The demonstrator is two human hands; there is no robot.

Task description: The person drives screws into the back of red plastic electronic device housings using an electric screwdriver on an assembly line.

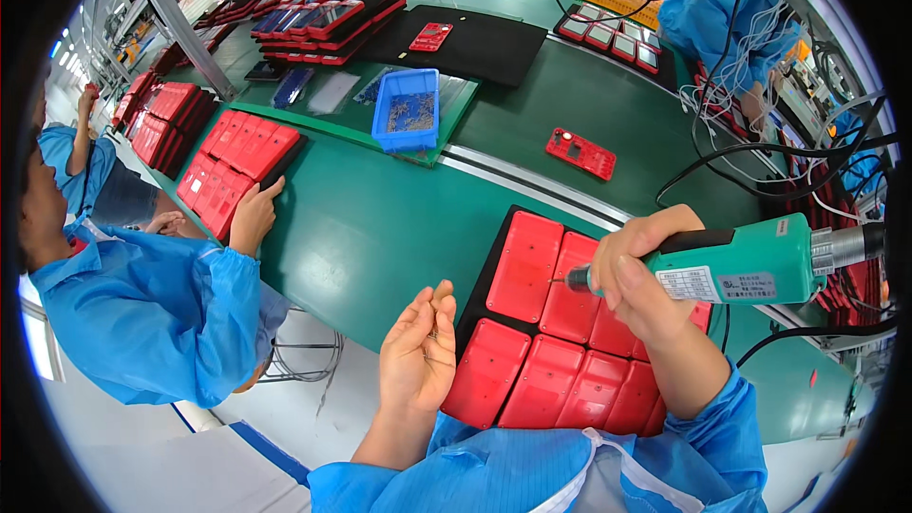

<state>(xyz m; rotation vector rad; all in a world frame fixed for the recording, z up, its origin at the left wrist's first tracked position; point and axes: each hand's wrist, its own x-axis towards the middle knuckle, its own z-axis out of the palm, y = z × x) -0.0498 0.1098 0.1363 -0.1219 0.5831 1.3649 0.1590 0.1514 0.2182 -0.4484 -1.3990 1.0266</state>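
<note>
My right hand [644, 271] is wrapped round a green electric screwdriver [774, 256], its bit pointing left above the red casings [525, 264]. These lie face down in rows on a black tray [482, 300] in front of me. Whether the bit touches a casing, I cannot tell. Left of the tray, palm up, my left hand [415, 353] has its fingers curled and thumb pressed in. Small thin metal pieces that look like screws show in it.
Beyond the tray are a blue bin [407, 141] of small screws and a single red casing [580, 154]. A co-worker in blue [142, 294] holds another tray of casings [231, 166] at left. Black cables [760, 157] loop at right; stacked devices [323, 24] stand further back.
</note>
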